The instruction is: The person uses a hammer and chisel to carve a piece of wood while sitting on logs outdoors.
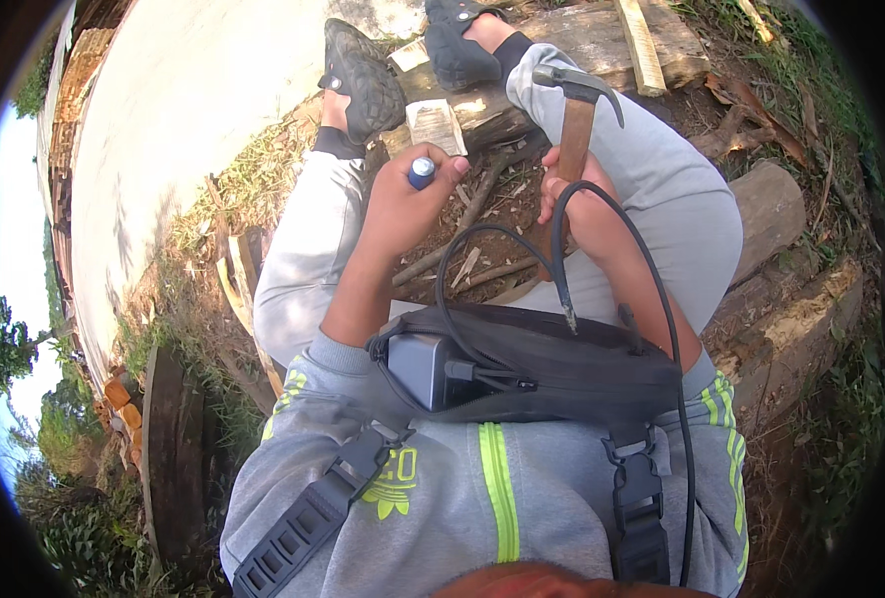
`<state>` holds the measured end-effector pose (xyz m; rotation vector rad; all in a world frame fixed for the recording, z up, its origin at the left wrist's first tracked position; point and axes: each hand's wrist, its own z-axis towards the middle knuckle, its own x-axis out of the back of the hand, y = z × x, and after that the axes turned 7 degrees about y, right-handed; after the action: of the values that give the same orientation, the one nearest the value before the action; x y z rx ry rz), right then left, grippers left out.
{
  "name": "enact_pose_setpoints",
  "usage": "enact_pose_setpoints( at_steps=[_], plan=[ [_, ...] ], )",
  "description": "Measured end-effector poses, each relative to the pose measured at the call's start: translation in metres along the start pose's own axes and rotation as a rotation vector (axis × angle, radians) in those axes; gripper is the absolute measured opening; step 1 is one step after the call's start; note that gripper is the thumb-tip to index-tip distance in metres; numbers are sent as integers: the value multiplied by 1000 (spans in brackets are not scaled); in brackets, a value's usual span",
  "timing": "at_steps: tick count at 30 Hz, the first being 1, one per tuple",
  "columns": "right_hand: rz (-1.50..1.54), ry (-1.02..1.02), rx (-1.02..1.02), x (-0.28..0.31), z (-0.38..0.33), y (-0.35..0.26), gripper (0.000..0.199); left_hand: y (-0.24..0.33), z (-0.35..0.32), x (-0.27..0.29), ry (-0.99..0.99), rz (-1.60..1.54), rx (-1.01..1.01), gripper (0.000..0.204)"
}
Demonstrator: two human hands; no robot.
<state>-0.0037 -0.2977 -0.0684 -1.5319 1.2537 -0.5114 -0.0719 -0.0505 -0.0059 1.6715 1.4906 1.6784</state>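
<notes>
My left hand (403, 204) is closed in a fist round a chisel (422, 172), whose blue handle ends in a pale metal cap facing up. The fist hides its blade. In my right hand (584, 204) is a claw hammer (576, 135), gripped partway along its wooden handle with the dark metal head raised above my right knee. Hammer and chisel are apart. Just beyond my left fist, a small pale wood block (436, 128) lies against a log (502, 115) between my feet.
A black cable (652, 269) loops from the black waist bag (562, 364) past my right wrist. Another pale wood strip (641, 45) rests on the log. Wood chips and sticks (472, 204) litter the soil between my legs. Thick logs (786, 329) lie at the right.
</notes>
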Motion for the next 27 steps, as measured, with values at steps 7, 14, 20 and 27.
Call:
enact_pose_setpoints(
  at_steps=[7, 14, 20, 27],
  plan=[
    [-226, 40, -223, -14, 7, 3, 33, -34, 57, 4, 78, 663, -52, 78],
    [-50, -8, -473, -10, 16, 17, 42, -54, 67, -22, 109, 770, -11, 95],
    [-75, -128, -519, -15, 19, 25, 46, -66, 69, -21, -9, 646, 160, 79],
    [-91, -147, -572, -16, 18, 28, 49, -103, 55, -37, 140, 494, 140, 76]
  ],
)
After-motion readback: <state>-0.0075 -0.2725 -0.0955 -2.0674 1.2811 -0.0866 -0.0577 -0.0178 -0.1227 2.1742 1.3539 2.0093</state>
